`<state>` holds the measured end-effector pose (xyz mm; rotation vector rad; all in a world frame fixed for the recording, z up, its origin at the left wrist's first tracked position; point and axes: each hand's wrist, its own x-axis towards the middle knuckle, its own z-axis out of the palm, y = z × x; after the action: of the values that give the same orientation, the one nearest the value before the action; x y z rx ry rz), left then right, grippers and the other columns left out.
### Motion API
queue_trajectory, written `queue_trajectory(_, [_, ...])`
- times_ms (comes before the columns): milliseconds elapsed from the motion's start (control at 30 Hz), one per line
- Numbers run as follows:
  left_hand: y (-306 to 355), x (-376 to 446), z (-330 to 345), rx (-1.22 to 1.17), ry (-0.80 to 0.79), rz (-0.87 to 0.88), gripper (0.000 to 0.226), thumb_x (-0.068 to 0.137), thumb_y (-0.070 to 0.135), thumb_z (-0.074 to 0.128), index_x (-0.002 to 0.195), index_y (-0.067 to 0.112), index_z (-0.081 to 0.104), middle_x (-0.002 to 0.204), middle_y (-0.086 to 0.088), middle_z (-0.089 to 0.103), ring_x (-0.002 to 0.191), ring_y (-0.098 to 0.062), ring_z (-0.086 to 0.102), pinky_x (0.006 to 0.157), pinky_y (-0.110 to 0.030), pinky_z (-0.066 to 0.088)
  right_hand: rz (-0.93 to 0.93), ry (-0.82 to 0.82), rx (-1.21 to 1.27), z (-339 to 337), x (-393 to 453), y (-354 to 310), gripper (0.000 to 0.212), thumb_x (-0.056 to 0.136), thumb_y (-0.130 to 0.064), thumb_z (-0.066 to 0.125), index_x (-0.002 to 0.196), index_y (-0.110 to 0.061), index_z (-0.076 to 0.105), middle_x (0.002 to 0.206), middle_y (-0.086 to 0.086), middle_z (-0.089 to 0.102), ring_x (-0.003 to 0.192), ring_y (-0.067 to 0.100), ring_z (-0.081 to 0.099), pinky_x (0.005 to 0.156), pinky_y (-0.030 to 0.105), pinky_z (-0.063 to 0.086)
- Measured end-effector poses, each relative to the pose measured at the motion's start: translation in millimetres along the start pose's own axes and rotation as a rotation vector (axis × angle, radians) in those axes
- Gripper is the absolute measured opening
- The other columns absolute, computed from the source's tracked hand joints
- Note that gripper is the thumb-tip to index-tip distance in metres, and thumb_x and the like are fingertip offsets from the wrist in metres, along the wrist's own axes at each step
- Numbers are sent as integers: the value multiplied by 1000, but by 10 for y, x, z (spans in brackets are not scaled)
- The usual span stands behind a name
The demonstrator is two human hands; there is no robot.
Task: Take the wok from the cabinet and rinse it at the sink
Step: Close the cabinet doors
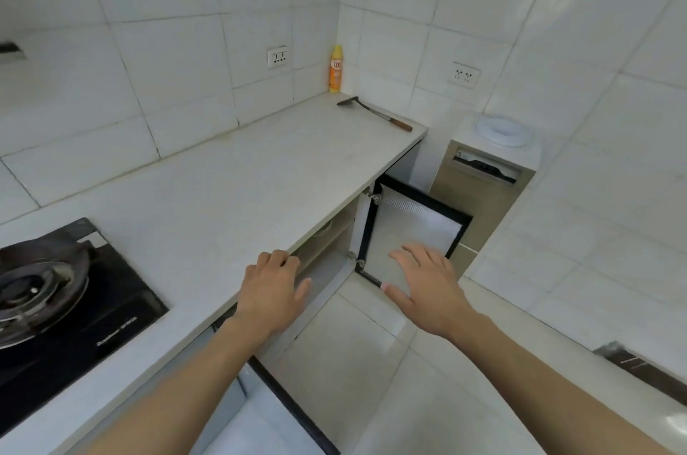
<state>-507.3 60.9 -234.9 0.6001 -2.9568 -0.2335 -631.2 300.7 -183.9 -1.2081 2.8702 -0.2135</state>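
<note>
The fetching step is opening — the left hand (273, 293) and right hand (427, 281) are hovering spread and empty by the black-framed white cabinet door (412, 231), wok unseen — reaching inside looks next.

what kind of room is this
A small home kitchen, most likely: a gas stove is set into a tiled countertop, a wok spatula lies on it, and a cabinet door stands open below.

The pale countertop (230, 187) carries a gas stove (55, 298), spatula (373, 113) and orange bottle (335, 68).
</note>
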Motion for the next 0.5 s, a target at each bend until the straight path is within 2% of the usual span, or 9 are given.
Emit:
queue_trajectory(133, [59, 340, 86, 8, 31, -107, 45, 95, 48, 43, 126, 20, 56, 134, -2, 52, 120, -24, 46, 95, -38, 41, -83, -44, 68, 129, 529, 354, 59, 94, -57, 34, 143, -26, 31, 151, 3, 29, 139, 21, 21, 114, 41, 20])
queue_trajectory(267, [170, 495, 262, 23, 7, -277, 44, 94, 48, 45, 127, 20, 55, 134, -2, 52, 120, -24, 46, 95, -38, 43, -237, -68, 110, 330, 1150, 697, 75, 83, -67, 17, 142, -23, 36, 148, 5, 34, 138, 24, 25, 112, 43, 24])
queue_trajectory(400, [450, 353, 415, -5, -57, -547, 45, 95, 48, 43, 129, 20, 52, 133, -1, 51, 120, -23, 44, 97, -36, 44, -446, -125, 122, 512, 1641, 873, 75, 84, -68, 19, 141, -22, 38, 146, 5, 38, 136, 25, 29, 110, 44, 28])
queue_trajectory(500, [618, 135, 462, -39, -77, -708, 43, 94, 46, 44, 128, 21, 52, 132, 0, 51, 121, -22, 43, 97, -36, 44, -567, -190, 119, 574, 1818, 774, 71, 86, -66, 25, 142, -23, 37, 148, 5, 36, 137, 25, 27, 111, 43, 26])
